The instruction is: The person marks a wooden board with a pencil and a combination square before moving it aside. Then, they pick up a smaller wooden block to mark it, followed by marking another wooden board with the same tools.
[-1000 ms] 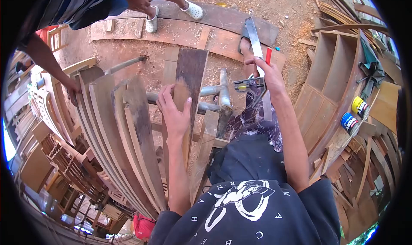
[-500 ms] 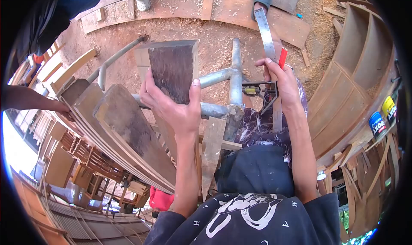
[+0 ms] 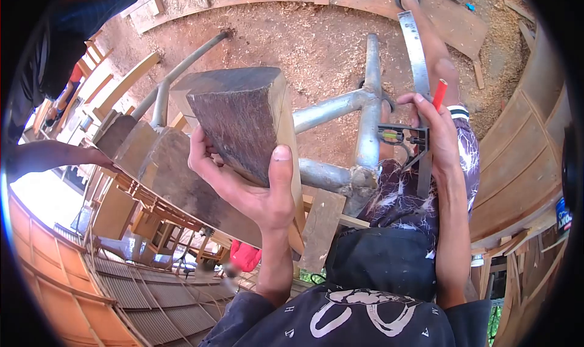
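A thick wooden board (image 3: 234,125) is raised at a tilt in front of the person, left of the middle of the view, one end toward the top. Its broad face is dark purplish brown, rough and weathered, with faint streaks along it. The end above that face is a greyer brown, and the long edge on the right is pale tan, with clean corners and a thin line along it. The left grip (image 3: 249,192) is spread about as wide as the board and holds it: the thumb lies near the right edge, while the other fingers curl at the left side, their tips partly hidden.

The right grip (image 3: 444,134) is closed around a combination square (image 3: 417,55) and a red pencil (image 3: 440,94). The steel blade points up and away, and the dark head, with a greenish vial, sits below the fingers. The pencil sticks up beside the blade.

Beyond the board stands a grey metal pipe frame (image 3: 328,111), and a short pale wood piece (image 3: 322,228) lies just right of the board's lower part. To the left, more boards (image 3: 176,170) stand close together, with another person's arm (image 3: 61,155) reaching to them. Shavings litter the ground (image 3: 304,49); a wooden cabinet (image 3: 514,158) is at the right.
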